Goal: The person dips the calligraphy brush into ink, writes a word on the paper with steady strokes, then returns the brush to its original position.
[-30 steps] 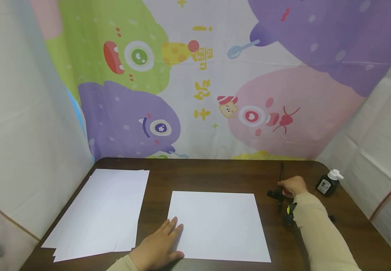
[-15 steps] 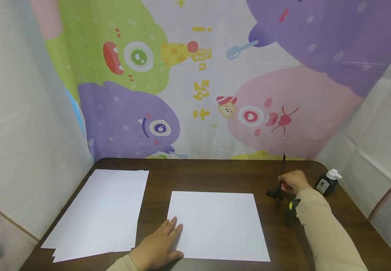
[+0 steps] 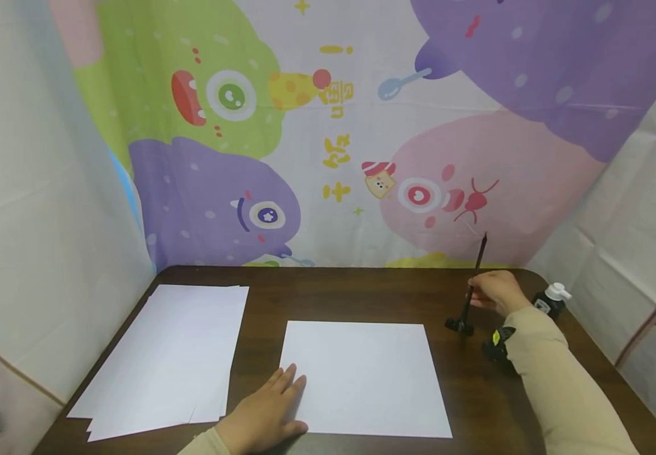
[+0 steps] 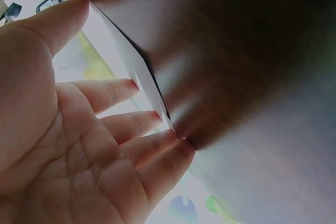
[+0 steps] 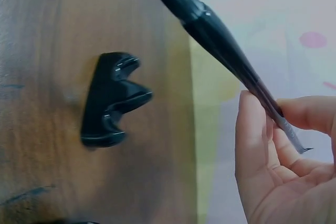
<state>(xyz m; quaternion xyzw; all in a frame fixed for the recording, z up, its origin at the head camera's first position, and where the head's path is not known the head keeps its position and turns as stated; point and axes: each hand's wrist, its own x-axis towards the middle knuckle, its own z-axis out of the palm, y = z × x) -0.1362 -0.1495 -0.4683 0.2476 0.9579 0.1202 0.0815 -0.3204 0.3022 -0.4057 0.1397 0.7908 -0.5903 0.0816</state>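
Between thumb and fingertips, my right hand (image 3: 498,292) pinches the thin handle of a dark writing brush (image 3: 478,262), held steeply upright in the head view. The right wrist view shows the brush (image 5: 220,43) with its thick bristle end away from the hand. Below it, on the table, lies a black notched brush rest (image 5: 113,103), which the right hand does not touch. My left hand (image 3: 265,409) rests with spread fingers on the left edge of a white sheet of paper (image 3: 368,379). In the left wrist view, its fingertips (image 4: 157,116) meet the paper.
A stack of white paper (image 3: 163,354) lies at the left of the brown table (image 3: 328,294). At the right stands a black ink bottle (image 3: 545,306) with a white cap, partly behind the right arm. A printed cartoon curtain (image 3: 328,240) hangs behind the table.
My right hand has raised the brush off the rest and tilted it from lying low to nearly upright. The left hand stays on the paper.
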